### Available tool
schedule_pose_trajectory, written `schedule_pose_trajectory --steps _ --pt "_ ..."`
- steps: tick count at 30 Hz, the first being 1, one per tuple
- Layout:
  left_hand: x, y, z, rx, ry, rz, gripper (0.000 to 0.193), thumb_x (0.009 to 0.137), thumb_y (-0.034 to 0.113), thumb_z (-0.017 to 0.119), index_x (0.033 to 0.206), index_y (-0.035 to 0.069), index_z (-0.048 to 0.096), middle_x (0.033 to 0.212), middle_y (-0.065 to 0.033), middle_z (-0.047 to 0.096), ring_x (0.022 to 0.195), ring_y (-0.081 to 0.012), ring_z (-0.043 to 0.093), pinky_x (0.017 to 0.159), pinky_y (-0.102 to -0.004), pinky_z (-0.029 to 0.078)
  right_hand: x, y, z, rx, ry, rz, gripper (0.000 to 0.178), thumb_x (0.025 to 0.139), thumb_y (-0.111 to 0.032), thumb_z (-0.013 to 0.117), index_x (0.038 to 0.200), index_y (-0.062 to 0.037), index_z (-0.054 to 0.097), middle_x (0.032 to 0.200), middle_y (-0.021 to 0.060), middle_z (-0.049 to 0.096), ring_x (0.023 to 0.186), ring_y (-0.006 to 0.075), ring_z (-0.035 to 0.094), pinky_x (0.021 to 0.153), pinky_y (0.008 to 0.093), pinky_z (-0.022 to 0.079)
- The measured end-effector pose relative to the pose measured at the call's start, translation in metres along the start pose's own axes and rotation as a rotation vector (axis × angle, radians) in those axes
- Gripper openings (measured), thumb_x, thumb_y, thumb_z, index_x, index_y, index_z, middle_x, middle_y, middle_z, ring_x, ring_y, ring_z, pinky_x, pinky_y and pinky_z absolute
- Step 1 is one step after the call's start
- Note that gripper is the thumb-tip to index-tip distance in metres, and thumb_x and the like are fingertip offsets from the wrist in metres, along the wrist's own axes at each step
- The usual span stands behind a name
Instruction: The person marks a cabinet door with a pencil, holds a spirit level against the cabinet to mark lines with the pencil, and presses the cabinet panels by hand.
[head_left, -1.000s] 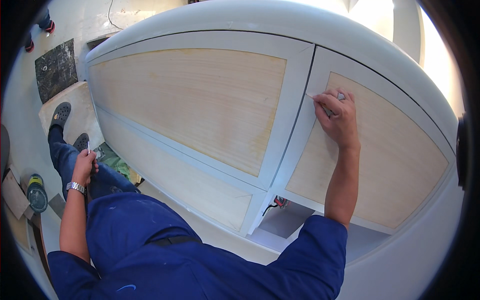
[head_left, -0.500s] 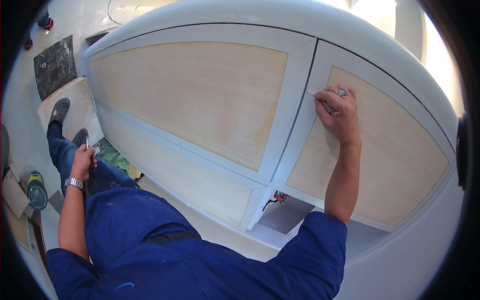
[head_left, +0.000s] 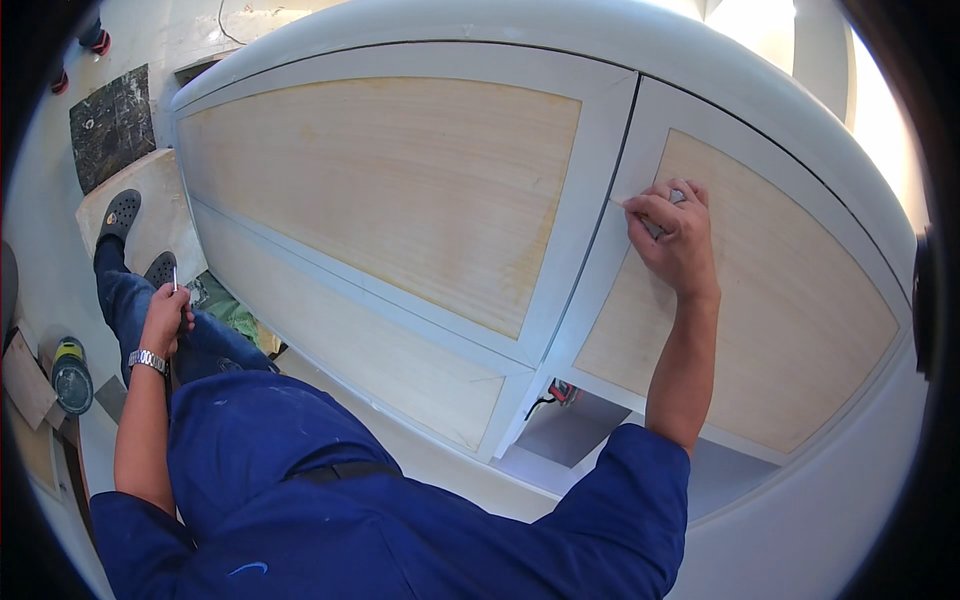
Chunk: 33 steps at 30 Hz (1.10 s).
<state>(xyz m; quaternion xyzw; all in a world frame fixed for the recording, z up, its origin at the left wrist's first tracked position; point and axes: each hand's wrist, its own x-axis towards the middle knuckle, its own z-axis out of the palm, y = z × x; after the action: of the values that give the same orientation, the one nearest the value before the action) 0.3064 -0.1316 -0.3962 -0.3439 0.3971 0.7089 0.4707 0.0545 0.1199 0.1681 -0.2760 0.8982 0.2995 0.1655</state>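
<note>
Pale cabinetry (head_left: 380,200) fills the background. By the left edge of the right door (head_left: 780,300), a thin piece (head_left: 618,202) juts leftward from the right hand (head_left: 677,235), pinched between fingertips, pointing toward the dark gap (head_left: 625,140). Well apart, the left hand (head_left: 165,318) grips a slim white stick (head_left: 176,277).

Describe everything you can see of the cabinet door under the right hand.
The door has a pale-grey frame around a light panel that looks like wood. It appears closed, with a narrow dark gap between it and the larger door on its left. The right hand is over its upper left part, pinching a slim item with its tip by the frame; whether that touches is unclear.
</note>
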Motion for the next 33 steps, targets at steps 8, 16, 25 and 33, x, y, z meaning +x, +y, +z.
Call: schedule_pose_trajectory --steps 8,16,25,33 --pt "0.001 -0.003 -0.001 0.012 0.011 0.015 0.011 0.089 0.018 0.053 0.083 0.009 0.052 0.066 0.0008 0.049 0.054 -0.0090 0.051 0.047 -0.0248 0.046 0.000 0.004 0.003 0.018 0.011 0.026 0.014 0.067 0.001 0.068 0.075 -0.0101 0.064 0.068 -0.0008 0.060 0.070 0.0175 0.056 0.081 0.0343 0.038" --pt "0.006 0.001 -0.003 0.033 0.010 0.090 0.011 0.090 0.017 0.052 0.084 0.008 0.052 0.065 -0.0022 0.050 0.054 -0.0121 0.052 0.047 -0.0270 0.047 -0.022 0.010 -0.009 0.217 0.071 0.133 0.012 0.073 0.003 0.066 0.081 -0.0057 0.066 0.071 0.0034 0.061 0.070 0.0167 0.056 0.074 0.0303 0.043" --pt "0.011 0.043 0.028 0.236 -0.126 0.144 0.026 0.087 0.010 0.050 0.113 0.005 0.047 0.078 -0.0056 0.053 0.066 -0.0185 0.058 0.055 -0.0371 0.054 -0.208 -0.003 -0.032 0.684 0.586 0.405 0.018 0.082 0.007 0.059 0.095 -0.0001 0.068 0.079 0.0073 0.063 0.075 0.0155 0.059 0.065 0.0270 0.045" --pt "-0.083 0.124 0.165 0.834 -0.570 0.207 0.060 0.077 0.000 0.055 0.135 0.005 0.041 0.094 -0.0054 0.051 0.079 -0.0181 0.057 0.072 -0.0323 0.054 -0.428 -0.115 0.042 0.923 1.320 0.557 0.019 0.089 -0.003 0.054 0.104 -0.0015 0.065 0.095 0.0141 0.064 0.079 0.0199 0.057 0.071 0.0295 0.043"
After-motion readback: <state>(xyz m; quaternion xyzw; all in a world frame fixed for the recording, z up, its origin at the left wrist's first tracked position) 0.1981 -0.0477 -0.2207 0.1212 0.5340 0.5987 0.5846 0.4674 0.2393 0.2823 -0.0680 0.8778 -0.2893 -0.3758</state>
